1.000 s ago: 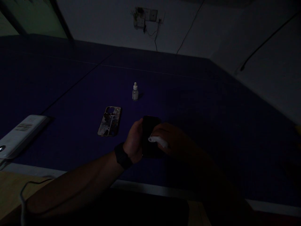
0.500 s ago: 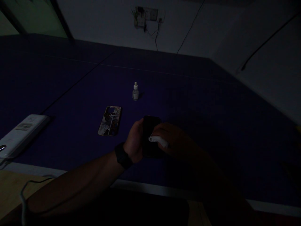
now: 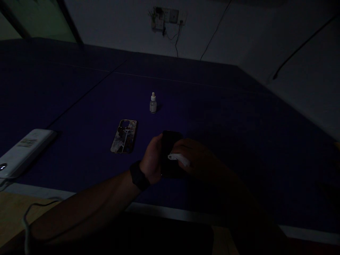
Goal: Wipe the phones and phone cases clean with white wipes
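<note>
Gripping a dark smartphone (image 3: pixel 171 145) at lower centre of the frame, the left hand (image 3: pixel 152 159), with a black wristband (image 3: pixel 138 176) at its wrist, is clamped on the phone's edge, while the right hand (image 3: pixel 195 156) presses a white cloth (image 3: pixel 178 159) against its face. Just to their upper left, a patterned phone case (image 3: pixel 123 136) lies on the dark blue table (image 3: pixel 212 106), with a small dropper bottle (image 3: pixel 153 103) farther up and a white box (image 3: pixel 26 152) at the left edge.
</note>
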### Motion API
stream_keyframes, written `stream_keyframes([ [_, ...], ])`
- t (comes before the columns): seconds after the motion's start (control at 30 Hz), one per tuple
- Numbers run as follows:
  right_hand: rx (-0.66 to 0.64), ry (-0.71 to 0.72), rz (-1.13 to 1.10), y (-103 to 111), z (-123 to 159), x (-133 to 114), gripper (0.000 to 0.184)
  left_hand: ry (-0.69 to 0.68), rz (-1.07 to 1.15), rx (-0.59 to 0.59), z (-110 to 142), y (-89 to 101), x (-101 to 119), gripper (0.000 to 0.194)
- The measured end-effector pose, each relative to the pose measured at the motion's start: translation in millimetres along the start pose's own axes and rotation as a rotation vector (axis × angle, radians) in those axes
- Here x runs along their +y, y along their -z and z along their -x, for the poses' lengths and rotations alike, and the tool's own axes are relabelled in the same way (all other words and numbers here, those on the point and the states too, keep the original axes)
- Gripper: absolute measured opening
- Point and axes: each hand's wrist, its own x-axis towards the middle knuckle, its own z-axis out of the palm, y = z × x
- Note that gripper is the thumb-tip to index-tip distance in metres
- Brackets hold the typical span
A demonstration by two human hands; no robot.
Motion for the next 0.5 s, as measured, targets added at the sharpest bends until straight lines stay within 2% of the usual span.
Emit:
stream_keyframes([
  [0.5, -0.005, -0.003, 0.02, 2.4, -1.1, -2.4, 0.027, -0.028, 0.004, -0.032, -0.2, 0.3, -0.3, 0.036],
])
